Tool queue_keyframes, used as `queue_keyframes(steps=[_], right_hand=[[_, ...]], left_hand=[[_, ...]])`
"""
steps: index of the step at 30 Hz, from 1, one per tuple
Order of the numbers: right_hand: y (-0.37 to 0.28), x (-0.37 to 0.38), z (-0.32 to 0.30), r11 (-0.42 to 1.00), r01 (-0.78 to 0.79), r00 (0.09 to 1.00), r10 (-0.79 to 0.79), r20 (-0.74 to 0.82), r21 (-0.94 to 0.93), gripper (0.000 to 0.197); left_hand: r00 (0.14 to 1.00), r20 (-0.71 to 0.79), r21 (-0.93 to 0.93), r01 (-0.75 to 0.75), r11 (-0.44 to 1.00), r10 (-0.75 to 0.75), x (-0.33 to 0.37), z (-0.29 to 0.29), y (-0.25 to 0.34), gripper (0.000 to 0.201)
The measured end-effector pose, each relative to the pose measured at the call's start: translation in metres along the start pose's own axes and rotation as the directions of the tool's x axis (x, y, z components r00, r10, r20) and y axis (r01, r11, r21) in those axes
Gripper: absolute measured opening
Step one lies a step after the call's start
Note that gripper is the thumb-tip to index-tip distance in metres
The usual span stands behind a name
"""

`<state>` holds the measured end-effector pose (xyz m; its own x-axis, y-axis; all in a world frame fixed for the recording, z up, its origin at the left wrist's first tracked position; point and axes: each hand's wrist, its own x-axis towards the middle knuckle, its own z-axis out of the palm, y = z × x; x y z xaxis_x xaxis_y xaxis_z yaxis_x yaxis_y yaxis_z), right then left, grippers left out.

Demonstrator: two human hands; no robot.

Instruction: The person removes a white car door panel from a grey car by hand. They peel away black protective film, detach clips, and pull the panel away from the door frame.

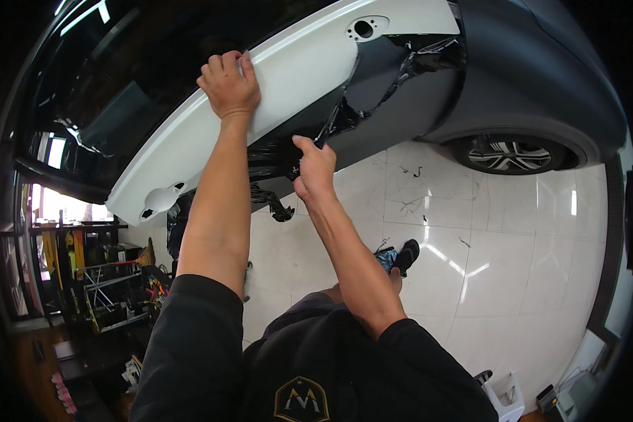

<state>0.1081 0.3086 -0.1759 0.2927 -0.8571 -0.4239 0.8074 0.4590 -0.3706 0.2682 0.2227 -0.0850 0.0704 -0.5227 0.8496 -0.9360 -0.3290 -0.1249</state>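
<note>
So the black film point(271, 158) was just up from dead centre, bunched and wrinkled across the door point(292, 88), with ropy strands stretching out toward 1 o'clock. Over there a grey sheet lay smooth on the panel, while the strip along the top was bare white.

Right hand point(314, 170), near the middle at 12, was closed in a fist round a wad of it. Looked like a full-fist hold because stuff that thin and stretchy would slip out of a fingertip pinch, imo. Left hand point(232, 84), up at 11, wasn't closed on anything I could see: palm on the white, fingers bent over the top edge next to the glass point(119, 105). My guess is it was there as a brace against the pull of the other arm.

Door had a bare handle recess point(163, 200) at 9, and the grey fender point(541, 77) and wheel point(510, 155) sat around 2.

Floor point(534, 267) was pale shiny tile with ceiling lights reflecting, and dark scraps point(409, 205) scattered at 3. A black shoe point(408, 254) was at 4, a white stool-like thing point(505, 397) near 5, and a cluttered rack point(112, 288) of tools at 8.
</note>
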Motion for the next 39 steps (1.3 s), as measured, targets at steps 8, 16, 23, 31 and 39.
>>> queue_keyframes(steps=[8, 16, 23, 31, 39], right_hand=[[-0.006, 0.012, -0.022, 0.986, 0.035, 0.993, -0.015, 0.12, -0.164, 0.013], [-0.007, 0.037, -0.034, 0.982, -0.004, 0.975, 0.046, 0.218, -0.19, 0.019], [-0.004, 0.04, -0.045, 0.989, -0.058, 0.956, 0.094, 0.278, -0.133, 0.021], [0.001, 0.063, -0.06, 0.997, -0.03, 0.913, 0.058, 0.405, -0.074, 0.023], [-0.011, 0.071, -0.07, 0.873, 0.082, 0.913, 0.128, 0.389, -0.48, 0.037]], left_hand=[[0.999, -0.036, -0.051, -0.036, 0.998, 0.034, 0.001, 0.001, 0.003, 0.016], [0.931, 0.009, -0.144, -0.359, 0.922, 0.364, -0.025, -0.006, -0.005, 0.045], [0.876, 0.284, -0.07, -0.386, 0.92, 0.39, -0.071, -0.044, -0.045, 0.06], [0.868, 0.382, -0.013, -0.338, 0.941, 0.317, -0.118, -0.044, -0.066, 0.059], [0.888, 0.326, 0.058, -0.361, 0.931, 0.324, -0.127, -0.04, -0.069, 0.057]])
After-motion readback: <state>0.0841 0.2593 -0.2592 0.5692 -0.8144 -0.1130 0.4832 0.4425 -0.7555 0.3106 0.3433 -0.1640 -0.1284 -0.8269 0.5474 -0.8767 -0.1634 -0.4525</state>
